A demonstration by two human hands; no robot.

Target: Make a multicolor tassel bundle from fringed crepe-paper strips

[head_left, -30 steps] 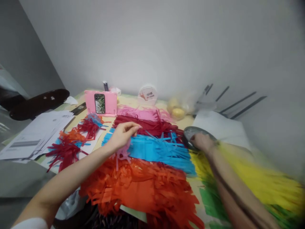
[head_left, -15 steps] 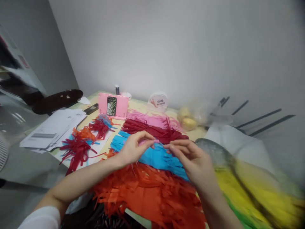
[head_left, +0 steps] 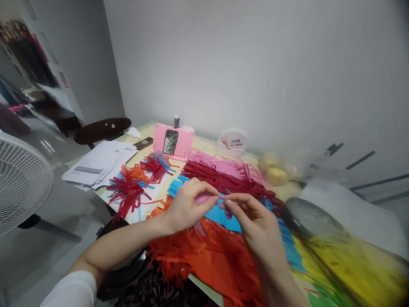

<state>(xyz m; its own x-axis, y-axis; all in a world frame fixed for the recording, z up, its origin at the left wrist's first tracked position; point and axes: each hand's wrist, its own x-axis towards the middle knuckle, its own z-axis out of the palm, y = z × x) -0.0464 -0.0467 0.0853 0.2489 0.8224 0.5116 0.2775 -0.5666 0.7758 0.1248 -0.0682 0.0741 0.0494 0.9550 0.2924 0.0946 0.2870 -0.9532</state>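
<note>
My left hand [head_left: 188, 207] is closed in a pinch on a small piece of pink paper [head_left: 202, 198], mostly covered by the fingers. My right hand [head_left: 257, 221] pinches at the end of the same paper, its fingertips almost touching the left ones. Under both hands lies fringed blue tissue paper [head_left: 228, 218]. Nearer to me spreads a large heap of orange-red fringed paper [head_left: 220, 260]. Dark red fringe [head_left: 217, 175] and pink fringe [head_left: 223, 163] lie beyond the blue.
Red, orange and blue tassels [head_left: 129, 194] lie left, near white printed sheets [head_left: 96, 164]. A pink stand [head_left: 185, 143] with a phone [head_left: 170, 142] and a round white tub [head_left: 232, 143] are at the back. Yellow fringe [head_left: 361, 260] lies right. A fan [head_left: 22, 183] stands left.
The view has turned left, so the table things appear further right and more of the fan shows. My fingertips have come closer together around the pink paper.
</note>
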